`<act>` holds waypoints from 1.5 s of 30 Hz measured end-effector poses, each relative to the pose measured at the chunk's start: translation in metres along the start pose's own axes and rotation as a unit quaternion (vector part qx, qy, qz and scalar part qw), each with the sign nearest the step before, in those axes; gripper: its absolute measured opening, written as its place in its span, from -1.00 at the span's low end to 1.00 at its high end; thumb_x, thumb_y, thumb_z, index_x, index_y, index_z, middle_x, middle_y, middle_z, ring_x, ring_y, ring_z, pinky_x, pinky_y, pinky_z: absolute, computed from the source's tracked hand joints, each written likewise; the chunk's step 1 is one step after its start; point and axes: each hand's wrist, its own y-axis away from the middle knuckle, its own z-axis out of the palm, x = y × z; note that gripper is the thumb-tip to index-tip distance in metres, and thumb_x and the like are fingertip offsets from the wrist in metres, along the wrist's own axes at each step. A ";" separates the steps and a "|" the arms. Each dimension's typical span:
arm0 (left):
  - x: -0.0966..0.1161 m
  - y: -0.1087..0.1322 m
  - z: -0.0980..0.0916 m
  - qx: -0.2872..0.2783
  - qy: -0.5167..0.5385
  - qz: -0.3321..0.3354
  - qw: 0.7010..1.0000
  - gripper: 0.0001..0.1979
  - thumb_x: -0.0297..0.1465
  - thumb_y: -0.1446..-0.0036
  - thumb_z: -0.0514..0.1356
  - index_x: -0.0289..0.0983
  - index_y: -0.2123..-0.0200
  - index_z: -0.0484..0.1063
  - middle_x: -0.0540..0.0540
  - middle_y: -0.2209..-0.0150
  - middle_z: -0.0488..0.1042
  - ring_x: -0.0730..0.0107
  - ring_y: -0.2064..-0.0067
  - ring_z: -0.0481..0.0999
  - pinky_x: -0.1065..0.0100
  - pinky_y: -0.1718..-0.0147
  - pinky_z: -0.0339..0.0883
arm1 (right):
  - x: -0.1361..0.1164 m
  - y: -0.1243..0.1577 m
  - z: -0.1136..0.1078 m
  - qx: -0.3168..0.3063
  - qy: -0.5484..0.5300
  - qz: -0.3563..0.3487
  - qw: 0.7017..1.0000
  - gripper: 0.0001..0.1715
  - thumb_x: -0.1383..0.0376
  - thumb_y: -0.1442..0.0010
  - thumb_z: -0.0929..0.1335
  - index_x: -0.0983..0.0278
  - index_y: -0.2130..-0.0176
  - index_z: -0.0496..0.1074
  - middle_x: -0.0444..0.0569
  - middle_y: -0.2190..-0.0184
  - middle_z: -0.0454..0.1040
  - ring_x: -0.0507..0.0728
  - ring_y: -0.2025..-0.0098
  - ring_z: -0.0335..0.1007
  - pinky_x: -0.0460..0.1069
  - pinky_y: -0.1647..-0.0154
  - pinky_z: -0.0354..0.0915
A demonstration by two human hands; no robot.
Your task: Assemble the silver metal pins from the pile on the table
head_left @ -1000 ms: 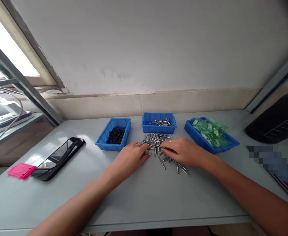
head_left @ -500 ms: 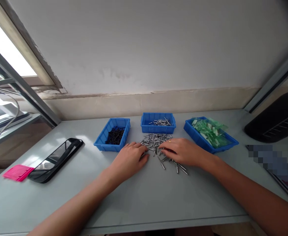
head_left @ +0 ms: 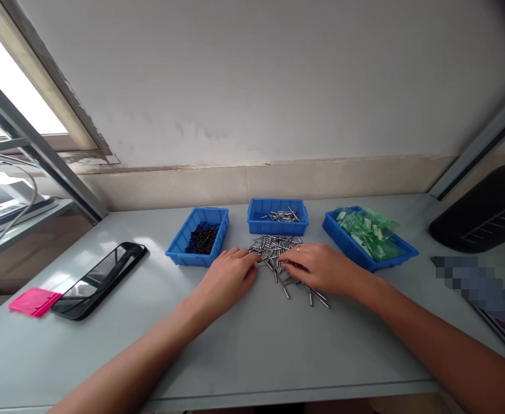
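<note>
A loose pile of slim silver metal rods (head_left: 273, 248) lies on the grey table in front of the middle blue bin (head_left: 278, 227). At the pile's left edge rests my left hand (head_left: 233, 273), its fingers bent loosely and nothing visible in them. My right hand (head_left: 316, 265), with a ring on one finger, reaches over the pile's right side, thumb apart from the fingers; its fingertips touch the rods and partly hide them. Several rods stick out toward me below the right hand. More thin silver pieces (head_left: 284, 215) lie inside the middle bin.
A left blue bin (head_left: 183, 258) holds dark, thin pieces; a right blue bin (head_left: 347, 244) holds green plastic packets (head_left: 375, 233). A black phone-like slab (head_left: 99, 282) and a pink piece (head_left: 34, 302) lie left. A dark bottle (head_left: 480, 207) stands right. A wall closes the back.
My left hand has shifted slightly, its thumb drawing in closer to the fingers. A few rods at the pile's near left have moved a little. The right hand stays nearly in place.
</note>
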 end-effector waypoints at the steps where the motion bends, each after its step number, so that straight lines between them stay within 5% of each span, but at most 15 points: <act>1: 0.000 0.000 -0.001 0.006 0.001 0.000 1.000 -0.80 -0.50 -0.17 0.06 -0.26 0.18 0.43 -0.07 0.30 0.49 0.25 0.24 0.43 0.23 0.25 0.31 | 0.000 0.000 0.000 0.003 0.002 -0.002 1.000 -0.72 0.27 -0.28 0.20 0.19 0.10 0.44 -0.07 0.21 0.53 0.08 0.22 0.45 -0.05 0.28 0.28; 11: 0.008 0.002 -0.008 0.118 0.097 0.061 0.986 -0.82 -0.42 -0.24 0.06 -0.26 0.12 0.39 -0.06 0.29 0.48 0.34 0.25 0.44 0.30 0.27 0.34 | -0.005 0.001 -0.003 0.026 -0.006 0.005 1.000 -0.69 0.26 -0.29 0.20 0.21 0.01 0.37 -0.06 0.22 0.53 0.10 0.20 0.44 -0.02 0.25 0.30; 16: 0.007 0.003 -0.008 0.135 0.149 0.066 0.977 -0.84 -0.39 -0.24 0.08 -0.23 0.13 0.39 -0.04 0.28 0.47 0.37 0.21 0.44 0.32 0.22 0.34 | -0.005 0.000 -0.003 0.044 -0.007 -0.024 0.999 -0.71 0.29 -0.32 0.16 0.24 0.13 0.42 -0.06 0.28 0.53 0.08 0.25 0.44 -0.03 0.26 0.29; 23: 0.004 0.002 -0.008 0.118 0.121 0.023 0.985 -0.84 -0.33 -0.24 0.08 -0.23 0.20 0.43 -0.02 0.33 0.48 0.36 0.25 0.43 0.31 0.27 0.32 | -0.002 0.001 -0.004 0.100 -0.009 -0.018 0.995 -0.75 0.31 -0.31 0.17 0.27 0.19 0.40 -0.07 0.35 0.51 0.06 0.30 0.42 -0.04 0.28 0.27; 32: 0.006 0.002 -0.012 0.108 0.091 0.040 0.989 -0.80 -0.33 -0.27 0.04 -0.25 0.21 0.43 -0.05 0.34 0.47 0.35 0.28 0.43 0.31 0.31 0.33 | -0.003 0.001 -0.005 0.070 0.000 -0.002 0.998 -0.75 0.30 -0.30 0.17 0.26 0.22 0.41 -0.07 0.37 0.50 0.06 0.31 0.42 -0.04 0.30 0.25; 45: 0.006 0.003 -0.008 0.041 0.089 0.111 0.989 -0.82 -0.39 -0.27 0.03 -0.25 0.23 0.43 -0.04 0.28 0.50 0.38 0.24 0.46 0.34 0.28 0.36 | -0.012 0.002 -0.008 0.153 -0.012 -0.111 0.982 -0.73 0.31 -0.30 0.17 0.29 0.25 0.43 -0.12 0.55 0.41 0.01 0.48 0.31 -0.07 0.40 0.22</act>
